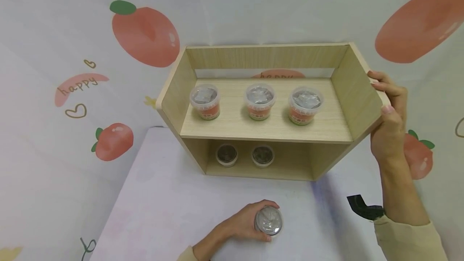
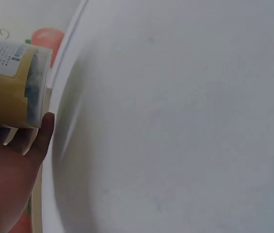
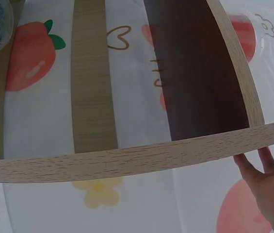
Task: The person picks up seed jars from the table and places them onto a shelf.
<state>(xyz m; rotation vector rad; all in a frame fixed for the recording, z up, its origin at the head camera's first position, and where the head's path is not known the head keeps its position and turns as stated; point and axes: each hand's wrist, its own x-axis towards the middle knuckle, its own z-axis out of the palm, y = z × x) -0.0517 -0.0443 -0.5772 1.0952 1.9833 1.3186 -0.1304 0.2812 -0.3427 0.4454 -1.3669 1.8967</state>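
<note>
My left hand (image 1: 244,222) grips a round lidded plastic tub (image 1: 268,220) in front of the shelf. The left wrist view shows the tub's yellow-brown label (image 2: 3,99) and clear end, with fingers curled beneath. My right hand (image 1: 393,122) holds the outer edge of the right side panel of a two-tier wooden shelf (image 1: 266,132), its thumb at the front edge and fingers farther back. On the upper tier stand three clear-lidded tubs with orange labels: left (image 1: 205,102), middle (image 1: 259,102) and right (image 1: 305,106). Two dark-topped tubs (image 1: 226,155) stand on the lower tier.
The shelf stands on a white-covered table (image 1: 156,212), close to a white backdrop (image 1: 253,7) printed with red fruit and lettering. A black strap (image 1: 364,208) sticks out by the right sleeve (image 1: 409,239).
</note>
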